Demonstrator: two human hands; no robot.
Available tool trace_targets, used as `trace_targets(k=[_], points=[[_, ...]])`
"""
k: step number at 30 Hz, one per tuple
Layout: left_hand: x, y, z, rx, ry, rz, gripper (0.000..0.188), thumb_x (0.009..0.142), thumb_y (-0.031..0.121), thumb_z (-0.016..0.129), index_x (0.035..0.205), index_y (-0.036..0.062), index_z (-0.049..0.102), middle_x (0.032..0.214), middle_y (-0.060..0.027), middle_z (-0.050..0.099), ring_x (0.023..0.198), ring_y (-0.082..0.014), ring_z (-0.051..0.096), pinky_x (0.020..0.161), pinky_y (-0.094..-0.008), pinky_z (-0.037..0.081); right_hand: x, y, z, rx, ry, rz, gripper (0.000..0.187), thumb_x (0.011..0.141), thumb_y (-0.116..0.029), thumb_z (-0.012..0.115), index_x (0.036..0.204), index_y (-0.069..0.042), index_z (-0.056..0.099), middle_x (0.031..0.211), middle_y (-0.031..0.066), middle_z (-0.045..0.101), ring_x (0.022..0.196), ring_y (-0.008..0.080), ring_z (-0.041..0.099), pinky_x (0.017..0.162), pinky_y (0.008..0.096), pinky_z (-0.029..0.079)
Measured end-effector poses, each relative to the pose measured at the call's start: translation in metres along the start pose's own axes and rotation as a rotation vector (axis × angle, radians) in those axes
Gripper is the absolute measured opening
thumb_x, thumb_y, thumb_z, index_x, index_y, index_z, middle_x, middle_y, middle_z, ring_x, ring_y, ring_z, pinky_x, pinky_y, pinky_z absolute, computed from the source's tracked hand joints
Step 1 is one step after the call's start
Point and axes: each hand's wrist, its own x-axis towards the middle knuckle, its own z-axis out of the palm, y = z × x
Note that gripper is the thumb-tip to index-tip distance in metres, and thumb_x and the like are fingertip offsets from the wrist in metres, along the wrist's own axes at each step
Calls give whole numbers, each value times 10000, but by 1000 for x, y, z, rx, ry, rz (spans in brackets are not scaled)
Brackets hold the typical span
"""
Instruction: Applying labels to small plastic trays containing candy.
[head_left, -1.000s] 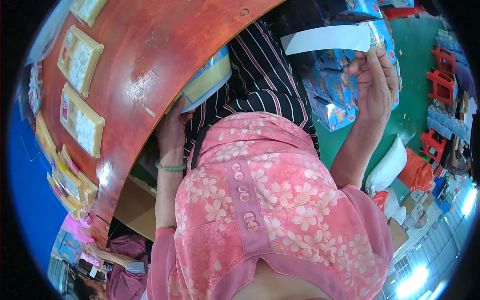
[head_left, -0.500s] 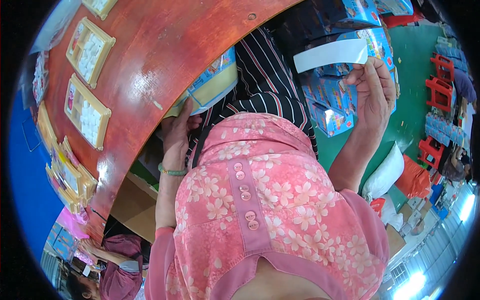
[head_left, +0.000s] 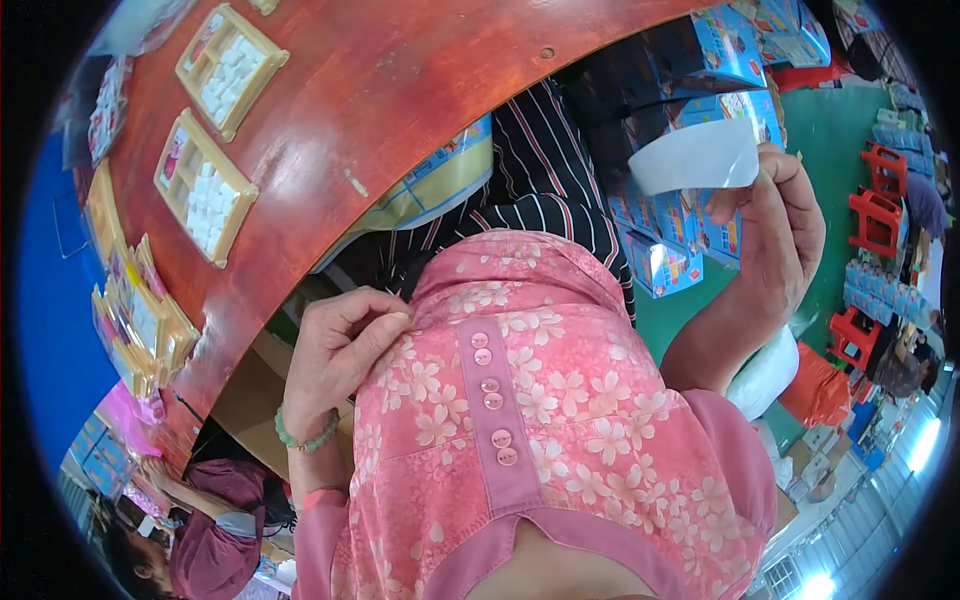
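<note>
Out to the right, my right hand [head_left: 775, 225] pinches one end of a clear-white strip [head_left: 690, 158], which looks like tape or a sticker, between thumb and fingers. The strip curves away to the left, its other end free. Beside my waist, my left hand [head_left: 345, 340] is closed, thumb pressed against the bent fingers at the side of my pink flowered blouse [head_left: 430, 370]. Whatever is between those fingertips, if anything, is hidden. A cream and blue printed package [head_left: 455, 170] lies on my lap by the table edge, touched by neither hand.
On the red table [head_left: 330, 130] lie wooden trays [head_left: 207, 185] of white pieces, with more stacked trays [head_left: 145, 320] nearer. Blue printed boxes [head_left: 660, 250] are piled right of my legs. Red stools [head_left: 875, 220] stand farther right. Another person [head_left: 215, 520] works at lower left.
My left hand has left the package on my lap and drawn back to my waist, its fingers closing. The right hand has shifted slightly right and down, still holding the strip, which curls more.
</note>
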Motion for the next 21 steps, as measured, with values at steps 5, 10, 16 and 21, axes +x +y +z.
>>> trace_targets(k=[5, 10, 16, 21], points=[[18, 58, 25, -269, 22, 273, 154, 892, 88, 577, 980, -30, 621, 826, -22, 610, 727, -53, 533, 642, -187, 415, 0, -25, 53, -160, -32, 47, 109, 865, -27, 452, 834, 32, 538, 862, 93, 540, 681, 106, 505, 650, 231, 375], [30, 66, 31, -406, 32, 255, 223, 906, 164, 591, 986, -44, 607, 851, -1, 607, 776, -49, 537, 693, -188, 442, -1, -20, 94, -366, -410, -178, 70, 784, -15, 569, 837, 5, 529, 808, 136, 528, 642, 232, 553, 582, 309, 449], [13, 65, 25, -380, 58, 298, 205, 909, 153, 585, 983, -38, 601, 846, -10, 607, 768, -37, 538, 689, -196, 461, -16, -18, 123, -404, -670, -370, 161, 712, 40, 628, 847, -5, 552, 825, 131, 564, 695, 292, 581, 607, 364, 492], [3, 50, 18, -447, 182, 287, 153, 913, 77, 551, 997, -40, 602, 867, -37, 633, 791, -68, 589, 718, -211, 490, -4, -8, 112, -164, -646, -387, 150, 743, 5, 651, 867, 9, 568, 862, 128, 593, 686, 223, 580, 623, 310, 485]])
